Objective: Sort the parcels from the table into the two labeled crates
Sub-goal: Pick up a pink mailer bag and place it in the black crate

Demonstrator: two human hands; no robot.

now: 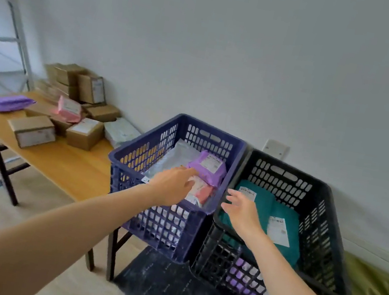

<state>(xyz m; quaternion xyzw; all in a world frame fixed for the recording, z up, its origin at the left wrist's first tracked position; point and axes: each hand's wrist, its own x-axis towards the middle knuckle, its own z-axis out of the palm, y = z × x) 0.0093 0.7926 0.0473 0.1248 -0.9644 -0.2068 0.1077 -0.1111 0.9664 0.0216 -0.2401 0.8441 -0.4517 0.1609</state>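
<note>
The sorting looks partly done, with a good share left. The dark blue slotted plastic crate [161, 227] holds a purple plastic mailer bag [206, 167], a pink mailer bag [202, 191] just in front of it and a pale silvery mailer bag [169, 156] beneath them. The black slotted plastic crate [325, 222] beside it, touching it side to side, holds a large teal plastic mailer bag [281, 209] with white labels on top. More purple bags [242, 280] show through the lattice lower down. The crates' own labels cannot be made out from here.

Both hands are empty. The left hand [172, 185] reaches into the blue crate with straight, relaxed fingers over the pink bag, tips near the purple one; whether it touches either I cannot tell. The right hand [241, 213] hovers over the near rim of the black crate, fingers spread, gripping nothing.

Left to sort, on the light wooden tabletop [60, 165] are:
- a brown cardboard box [31, 130] nearest the edge
- a second cardboard box [84, 133]
- a stack of cardboard boxes [70, 81] against the wall
- a pink padded mailer [68, 109]
- a shiny purple mailer [7, 102]
- a pale grey-green mailer [121, 130] beside the blue crate

By my estimate a parcel has just gone in, and the next step is a trip to the tabletop.
</note>
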